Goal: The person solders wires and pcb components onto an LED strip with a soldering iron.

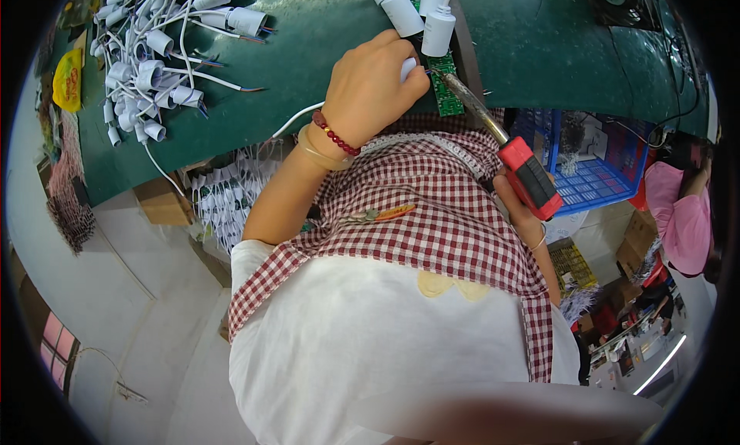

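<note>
My left hand (374, 82) is closed around a white plastic cylinder (408, 69) over the near edge of the green bench. A white cable (297, 119) trails from that hand; the fingers hide much of the cylinder. Beneath the fingertips lies a narrow green circuit board (449, 98). My right hand (515, 202), partly covered by the handle, grips a red and black soldering iron (530, 179). Its metal tip points up and left, at the board beside the left fingertips; whether it touches cannot be told. More white cylinders (438, 32) stand at the board's far part.
Heaped on the bench (308, 21) at left are several white cylinders with cables (154, 75). A dark strip (466, 59) runs beside the board. Below the bench are a blue plastic basket (593, 183) and hanging white cables (231, 190). Someone in pink (674, 214) is at far right.
</note>
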`<action>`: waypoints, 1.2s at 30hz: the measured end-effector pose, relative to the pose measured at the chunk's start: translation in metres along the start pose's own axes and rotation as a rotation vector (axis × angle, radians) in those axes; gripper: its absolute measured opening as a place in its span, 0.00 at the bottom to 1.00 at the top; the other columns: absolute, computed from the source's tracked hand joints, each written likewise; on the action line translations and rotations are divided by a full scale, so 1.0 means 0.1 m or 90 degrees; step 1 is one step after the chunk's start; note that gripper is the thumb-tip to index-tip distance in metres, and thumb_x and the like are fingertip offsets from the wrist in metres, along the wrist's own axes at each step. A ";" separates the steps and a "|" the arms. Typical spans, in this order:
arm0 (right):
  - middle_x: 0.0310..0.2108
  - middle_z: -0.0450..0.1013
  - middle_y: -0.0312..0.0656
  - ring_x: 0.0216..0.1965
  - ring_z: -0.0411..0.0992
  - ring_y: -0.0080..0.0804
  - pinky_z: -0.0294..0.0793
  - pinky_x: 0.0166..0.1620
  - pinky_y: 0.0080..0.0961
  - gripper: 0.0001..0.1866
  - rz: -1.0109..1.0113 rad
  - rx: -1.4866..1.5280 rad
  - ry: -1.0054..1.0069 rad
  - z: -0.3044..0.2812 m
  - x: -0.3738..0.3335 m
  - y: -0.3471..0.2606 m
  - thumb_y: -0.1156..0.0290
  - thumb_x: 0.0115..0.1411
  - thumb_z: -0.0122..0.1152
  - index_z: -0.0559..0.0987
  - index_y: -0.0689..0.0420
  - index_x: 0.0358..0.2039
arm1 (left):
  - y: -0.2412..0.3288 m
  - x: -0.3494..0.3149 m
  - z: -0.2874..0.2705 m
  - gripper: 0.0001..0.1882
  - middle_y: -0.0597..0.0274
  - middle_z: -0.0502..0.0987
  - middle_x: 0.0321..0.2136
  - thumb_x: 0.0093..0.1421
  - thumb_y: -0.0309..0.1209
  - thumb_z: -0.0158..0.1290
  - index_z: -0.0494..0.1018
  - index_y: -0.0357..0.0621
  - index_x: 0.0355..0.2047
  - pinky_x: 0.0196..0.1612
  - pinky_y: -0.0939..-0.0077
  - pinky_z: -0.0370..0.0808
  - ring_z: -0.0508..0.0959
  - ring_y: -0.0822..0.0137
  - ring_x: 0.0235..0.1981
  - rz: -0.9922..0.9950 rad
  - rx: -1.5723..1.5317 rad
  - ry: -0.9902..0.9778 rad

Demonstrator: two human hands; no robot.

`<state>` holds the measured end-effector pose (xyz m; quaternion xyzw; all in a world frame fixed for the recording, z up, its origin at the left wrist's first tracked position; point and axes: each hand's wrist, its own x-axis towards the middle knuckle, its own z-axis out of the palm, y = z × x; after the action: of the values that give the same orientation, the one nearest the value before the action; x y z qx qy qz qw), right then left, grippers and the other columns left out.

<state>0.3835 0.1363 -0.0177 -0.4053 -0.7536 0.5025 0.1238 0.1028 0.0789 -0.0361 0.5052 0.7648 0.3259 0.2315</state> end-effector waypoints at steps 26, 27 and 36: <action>0.23 0.72 0.42 0.20 0.71 0.34 0.67 0.25 0.26 0.11 -0.010 -0.083 0.015 0.02 -0.10 -0.01 0.74 0.44 0.67 0.76 0.61 0.28 | -0.03 0.06 0.00 0.11 0.50 0.73 0.25 0.49 0.32 0.51 0.74 0.35 0.23 0.33 0.59 0.71 0.74 0.49 0.28 0.021 0.026 -0.026; 0.24 0.73 0.42 0.20 0.72 0.34 0.68 0.26 0.26 0.11 -0.025 -0.084 0.026 0.02 -0.10 -0.01 0.74 0.44 0.67 0.76 0.62 0.29 | -0.03 0.06 0.00 0.11 0.50 0.73 0.25 0.49 0.32 0.51 0.74 0.35 0.23 0.33 0.59 0.71 0.74 0.49 0.28 0.020 0.027 -0.025; 0.27 0.75 0.42 0.24 0.74 0.32 0.71 0.29 0.25 0.14 -0.013 -0.040 0.063 0.05 -0.18 0.10 0.74 0.43 0.68 0.78 0.62 0.33 | -0.01 0.06 -0.01 0.10 0.50 0.73 0.25 0.49 0.31 0.51 0.74 0.34 0.22 0.33 0.58 0.71 0.74 0.49 0.28 0.014 0.039 -0.028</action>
<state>0.3970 0.1216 -0.0251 -0.4260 -0.7658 0.4567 0.1534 0.0992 0.0838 -0.0368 0.5275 0.7636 0.2937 0.2291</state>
